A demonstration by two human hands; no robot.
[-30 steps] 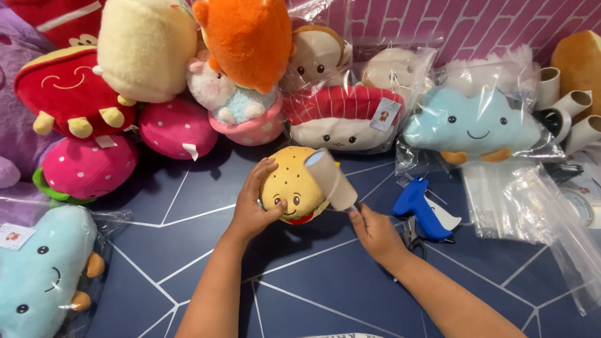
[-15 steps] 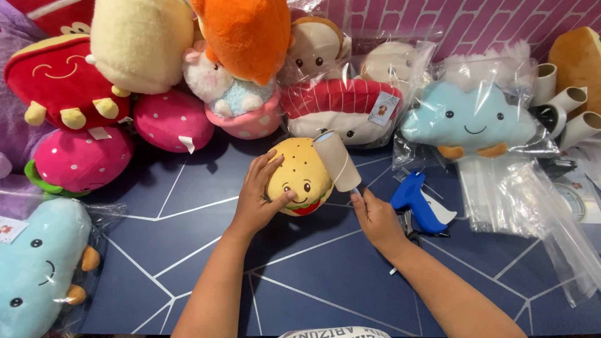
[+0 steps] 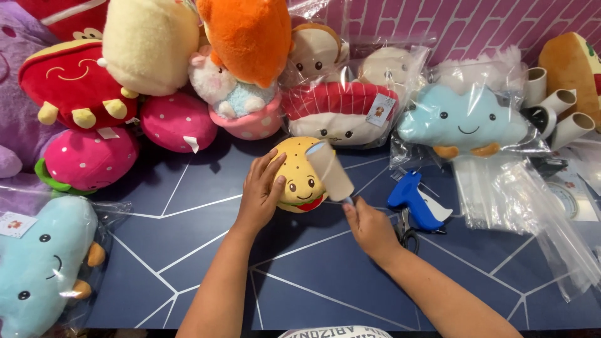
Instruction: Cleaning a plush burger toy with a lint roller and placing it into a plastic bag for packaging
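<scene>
Left hand (image 3: 261, 191): I see it curled against the burger plush (image 3: 299, 175), holding its side.
Right hand (image 3: 369, 226): fingers pinched on the lower end of the pale card tag (image 3: 330, 169) leaning over the plush.
Burger plush: mid-mat, on the blue table (image 3: 206, 250).
Packages: bagged cloud plush (image 3: 462, 122) at right; clear bags (image 3: 519, 200) below it.
Obstacle: blue tagging gun (image 3: 413, 201) just beside my right hand.
Open room: bare mat toward the near edge.
</scene>
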